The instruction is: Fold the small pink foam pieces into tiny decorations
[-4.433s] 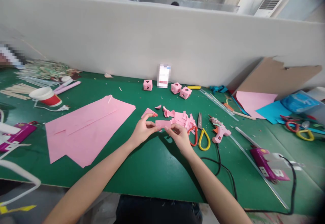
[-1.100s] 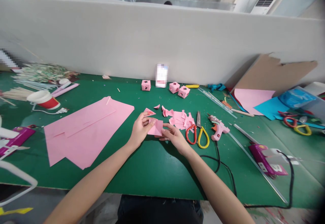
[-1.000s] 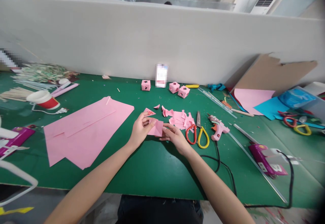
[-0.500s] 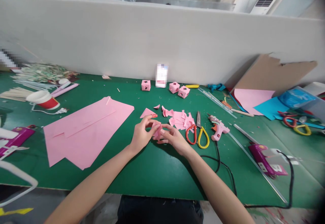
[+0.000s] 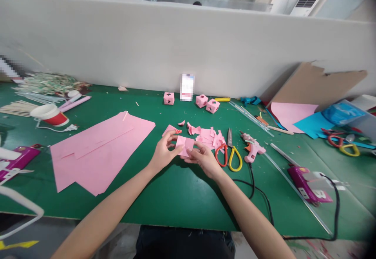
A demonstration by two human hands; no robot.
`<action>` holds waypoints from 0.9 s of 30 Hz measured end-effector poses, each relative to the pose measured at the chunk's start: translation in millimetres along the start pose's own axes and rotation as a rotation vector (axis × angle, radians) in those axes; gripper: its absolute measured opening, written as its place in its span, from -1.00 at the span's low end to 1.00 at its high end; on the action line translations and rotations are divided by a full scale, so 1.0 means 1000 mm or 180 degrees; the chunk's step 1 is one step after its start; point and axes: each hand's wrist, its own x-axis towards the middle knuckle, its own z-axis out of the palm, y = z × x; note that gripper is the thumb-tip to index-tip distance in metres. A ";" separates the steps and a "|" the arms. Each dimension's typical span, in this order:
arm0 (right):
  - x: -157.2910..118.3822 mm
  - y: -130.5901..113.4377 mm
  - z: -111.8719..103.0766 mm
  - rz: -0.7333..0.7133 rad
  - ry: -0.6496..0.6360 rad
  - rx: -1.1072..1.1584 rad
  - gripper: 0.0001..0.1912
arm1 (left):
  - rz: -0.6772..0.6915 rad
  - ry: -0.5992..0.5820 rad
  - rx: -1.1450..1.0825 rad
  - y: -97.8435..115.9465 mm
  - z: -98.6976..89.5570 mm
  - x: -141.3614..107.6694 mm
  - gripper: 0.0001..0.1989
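A small square of pink paper (image 5: 184, 144) is held up between both hands, its broad face toward me. My left hand (image 5: 165, 149) pinches its left edge. My right hand (image 5: 203, 158) grips the lower right part, thumb in front and fingers behind. Just past the hands lie pink paper scraps (image 5: 208, 136) and a pink triangle of paper (image 5: 169, 129). To the right of my right hand rest scissors (image 5: 230, 145) with one red and one yellow handle. Beyond them is a pink glue gun (image 5: 253, 148) with a black cord.
Large pink paper sheets (image 5: 100, 153) lie on the left. Pink paper cubes with cut-out holes (image 5: 169, 98) stand at the back near a propped phone (image 5: 187, 87). A red and white cup (image 5: 50, 115) is far left; a purple power strip (image 5: 308, 186) sits right.
The pink paper was folded up between the fingers; now it is spread flat and shows a square face. My hands have moved slightly apart.
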 end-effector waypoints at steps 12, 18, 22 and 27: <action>0.000 0.000 -0.003 -0.0208 0.0213 0.0191 -0.59 | -0.0318 0.0029 -0.0532 0.001 0.001 0.004 -0.58; -0.001 0.000 -0.002 -0.0493 0.0196 0.0080 -0.67 | -0.0587 -0.0279 -0.0486 0.005 0.001 0.004 -0.53; -0.001 0.003 0.000 -0.0618 0.0041 -0.0076 -0.67 | -0.0562 -0.0388 -0.0603 0.005 0.002 0.003 -0.48; -0.002 0.001 0.002 -0.0603 -0.0088 0.0032 -0.64 | -0.0514 -0.0159 -0.0613 0.002 0.002 0.004 -0.53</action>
